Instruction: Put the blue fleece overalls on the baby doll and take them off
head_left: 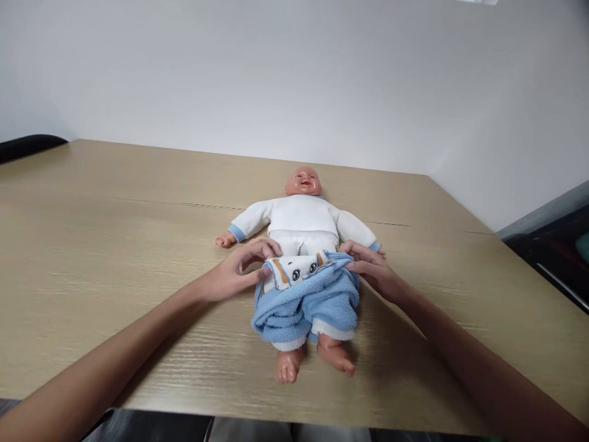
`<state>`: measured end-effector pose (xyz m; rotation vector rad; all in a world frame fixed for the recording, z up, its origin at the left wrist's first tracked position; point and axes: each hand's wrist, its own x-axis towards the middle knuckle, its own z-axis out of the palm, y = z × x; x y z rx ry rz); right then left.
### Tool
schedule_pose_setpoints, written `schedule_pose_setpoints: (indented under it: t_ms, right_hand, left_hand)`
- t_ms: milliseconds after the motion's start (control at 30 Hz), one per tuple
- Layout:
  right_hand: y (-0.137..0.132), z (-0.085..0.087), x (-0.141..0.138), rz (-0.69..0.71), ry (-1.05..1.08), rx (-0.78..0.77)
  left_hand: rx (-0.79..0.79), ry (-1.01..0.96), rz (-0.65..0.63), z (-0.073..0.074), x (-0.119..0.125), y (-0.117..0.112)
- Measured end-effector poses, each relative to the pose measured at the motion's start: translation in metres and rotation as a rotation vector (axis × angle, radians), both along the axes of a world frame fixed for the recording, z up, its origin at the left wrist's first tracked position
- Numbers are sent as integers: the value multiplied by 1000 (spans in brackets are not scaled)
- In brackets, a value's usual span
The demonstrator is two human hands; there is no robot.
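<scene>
Head view, the only one. Baby doll flat on its back on the tabletop, head far, bare feet toward the camera and not far from the near edge. It wears a white top with blue cuffs. The blue trousers are bunched around hips and thighs, fleece, with white cuffs at the shins. The waistband is folded over, showing a pale lining with a printed cartoon face.

Left hand at the picture-left hip: thumb and forefinger narrow, pinched on the waistband edge, other fingers arched above it. Right hand at the opposite hip: fingers curled close onto the band. The thumb is hidden, so the grip there reads as a hold but is not fully shown. Both forearms lie low over the tabletop.

Risks, as judgement:
- The tabletop looks smooth and nothing pins the doll, so any tug along the body could slide the whole doll instead of shifting the fabric, and toward the near edge.
- The band is bunched thick at the hips and could snag there.
- If one hand pulls harder than the other, the trousers could twist round the legs.
- The pinch grips are small on fluffy fleece, so the fingers could slip off.

Dark chair back at far left, plain wall behind.
</scene>
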<state>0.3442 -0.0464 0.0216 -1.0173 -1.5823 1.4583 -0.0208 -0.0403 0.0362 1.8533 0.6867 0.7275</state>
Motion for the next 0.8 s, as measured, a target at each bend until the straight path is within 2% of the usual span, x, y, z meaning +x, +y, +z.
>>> schedule_pose_setpoints:
  t_ms: [67, 200, 333, 467, 667, 733, 800]
  right_hand:
    - [-3, -7, -6, -12, 71, -58]
    - [-24, -9, -24, -98, 245, -245]
    - [-36, -1, -38, -180, 270, -300]
    - [-31, -1, -38, -200, 291, -319]
    - [-27, -8, -35, -198, 337, -390]
    - [-27, -11, -33, -181, 344, -380]
    - [-27, -13, -29, -159, 322, -349]
  left_hand:
    - [25, 18, 18, -5, -4, -7]
    - [43, -37, -129, -9, -4, -21]
    - [-105, -134, -145, -8, 6, -25]
    - [-368, -194, -67, -16, 8, -19]
    - [-665, -417, 179, -32, 16, -18]
    - [-715, -442, 252, -32, 18, -19]
    - [-681, -380, 284, -29, 18, -20]
